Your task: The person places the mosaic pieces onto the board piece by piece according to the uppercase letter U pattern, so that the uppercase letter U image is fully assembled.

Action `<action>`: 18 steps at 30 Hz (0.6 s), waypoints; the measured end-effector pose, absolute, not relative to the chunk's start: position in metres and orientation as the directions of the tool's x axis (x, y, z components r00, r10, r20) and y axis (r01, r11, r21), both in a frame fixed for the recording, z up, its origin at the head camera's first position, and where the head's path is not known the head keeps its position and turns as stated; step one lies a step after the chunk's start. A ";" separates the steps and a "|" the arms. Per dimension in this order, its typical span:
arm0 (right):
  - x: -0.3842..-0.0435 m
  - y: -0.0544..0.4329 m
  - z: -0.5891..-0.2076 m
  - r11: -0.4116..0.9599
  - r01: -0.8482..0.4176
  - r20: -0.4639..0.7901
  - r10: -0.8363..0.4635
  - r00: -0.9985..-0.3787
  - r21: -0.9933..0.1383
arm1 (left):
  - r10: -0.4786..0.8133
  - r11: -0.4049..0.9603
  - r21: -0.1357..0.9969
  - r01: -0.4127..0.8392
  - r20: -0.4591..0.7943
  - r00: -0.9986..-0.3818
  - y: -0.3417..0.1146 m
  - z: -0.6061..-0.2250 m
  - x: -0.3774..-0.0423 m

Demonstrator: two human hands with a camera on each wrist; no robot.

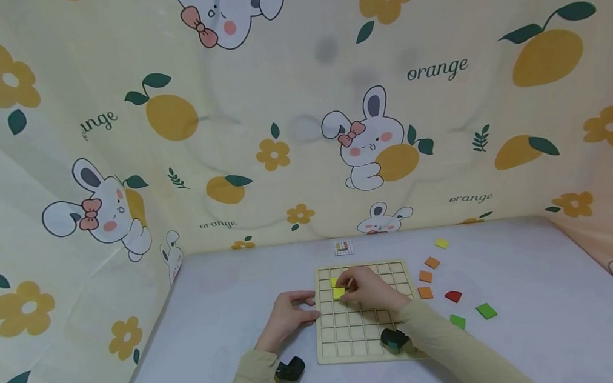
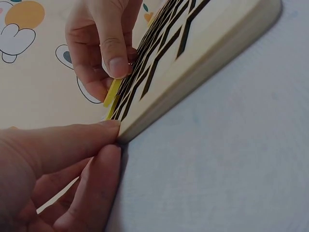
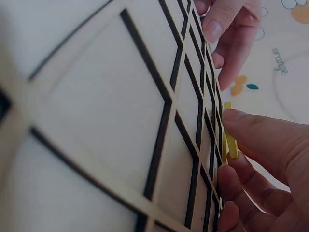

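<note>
My right hand is over the upper left part of a wooden grid board. It pinches a yellow square tile between thumb and fingers, just above the grid and slightly tilted. Next to it, another yellow tile lies on the board, partly covered by the fingers. At the board's left edge is my left hand, thumb and fingers apart, their tips touching the rim. The left wrist view shows this left hand close up against the board's edge, with the held tile beyond it.
To the right of the board lie several orange tiles, a yellow tile, a red quarter-round piece and green tiles. A small pattern card lies behind the board. A printed curtain hangs at the back of the table.
</note>
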State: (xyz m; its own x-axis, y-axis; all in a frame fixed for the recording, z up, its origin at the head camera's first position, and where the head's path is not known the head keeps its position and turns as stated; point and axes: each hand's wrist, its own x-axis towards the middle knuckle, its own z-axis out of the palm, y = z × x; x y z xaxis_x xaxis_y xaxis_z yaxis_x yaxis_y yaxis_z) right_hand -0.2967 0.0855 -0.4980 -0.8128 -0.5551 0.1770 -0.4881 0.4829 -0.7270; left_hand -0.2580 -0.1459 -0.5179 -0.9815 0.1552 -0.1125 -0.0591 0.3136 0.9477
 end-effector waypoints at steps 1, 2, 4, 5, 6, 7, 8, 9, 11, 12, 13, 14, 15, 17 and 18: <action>-0.296 0.085 -0.498 0.489 -0.487 0.176 -0.552 -0.815 -0.724 | 0.153 0.316 0.947 -0.060 -0.113 -0.982 -0.146 -0.518 -0.258; -0.296 0.085 -0.498 0.494 -0.486 0.174 -0.550 -0.817 -0.721 | 0.152 0.317 0.946 -0.060 -0.113 -0.982 -0.146 -0.517 -0.258; -0.296 0.084 -0.497 0.501 -0.482 0.169 -0.547 -0.820 -0.719 | 0.149 0.322 0.945 -0.060 -0.113 -0.982 -0.146 -0.517 -0.258; -0.296 0.083 -0.496 0.506 -0.483 0.168 -0.546 -0.821 -0.714 | 0.147 0.324 0.944 -0.059 -0.111 -0.983 -0.145 -0.516 -0.258; -0.296 0.083 -0.497 0.510 -0.484 0.166 -0.547 -0.821 -0.711 | 0.144 0.329 0.943 -0.058 -0.111 -0.983 -0.145 -0.516 -0.258; -0.296 0.082 -0.497 0.514 -0.487 0.169 -0.546 -0.820 -0.706 | 0.142 0.331 0.942 -0.058 -0.111 -0.984 -0.145 -0.516 -0.258; -0.296 0.082 -0.497 0.517 -0.490 0.171 -0.545 -0.820 -0.702 | 0.141 0.332 0.942 -0.059 -0.112 -0.984 -0.145 -0.516 -0.258; -0.296 0.082 -0.497 0.521 -0.491 0.173 -0.543 -0.822 -0.698 | 0.139 0.334 0.940 -0.060 -0.113 -0.984 -0.145 -0.517 -0.258; -0.295 0.081 -0.498 0.528 -0.495 0.178 -0.540 -0.823 -0.690 | 0.136 0.338 0.939 -0.063 -0.115 -0.984 -0.145 -0.517 -0.258; -0.295 0.081 -0.499 0.529 -0.496 0.182 -0.536 -0.824 -0.689 | 0.136 0.339 0.939 -0.064 -0.116 -0.984 -0.145 -0.517 -0.258; -0.295 0.081 -0.499 0.531 -0.498 0.186 -0.533 -0.825 -0.685 | 0.137 0.339 0.939 -0.064 -0.116 -0.984 -0.145 -0.518 -0.258; -0.296 0.081 -0.500 0.532 -0.499 0.189 -0.531 -0.826 -0.684 | 0.138 0.339 0.939 -0.063 -0.116 -0.984 -0.145 -0.517 -0.258; -0.296 0.081 -0.500 0.532 -0.501 0.193 -0.530 -0.826 -0.683 | 0.138 0.338 0.939 -0.064 -0.117 -0.984 -0.145 -0.518 -0.258; -0.296 0.080 -0.500 0.527 -0.508 0.206 -0.528 -0.824 -0.682 | 0.139 0.339 0.939 -0.065 -0.119 -0.983 -0.145 -0.517 -0.258; -0.296 0.080 -0.500 0.525 -0.511 0.210 -0.528 -0.823 -0.681 | 0.139 0.339 0.938 -0.066 -0.119 -0.983 -0.145 -0.517 -0.258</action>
State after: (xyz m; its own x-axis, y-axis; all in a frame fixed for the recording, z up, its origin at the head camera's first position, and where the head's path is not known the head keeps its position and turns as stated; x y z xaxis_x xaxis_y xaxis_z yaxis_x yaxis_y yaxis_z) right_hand -0.2957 0.0804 -0.4999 -0.8228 -0.5281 0.2102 -0.5109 0.5252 -0.6805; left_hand -0.2582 -0.1450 -0.5172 -0.9831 0.1391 -0.1192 -0.0658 0.3392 0.9384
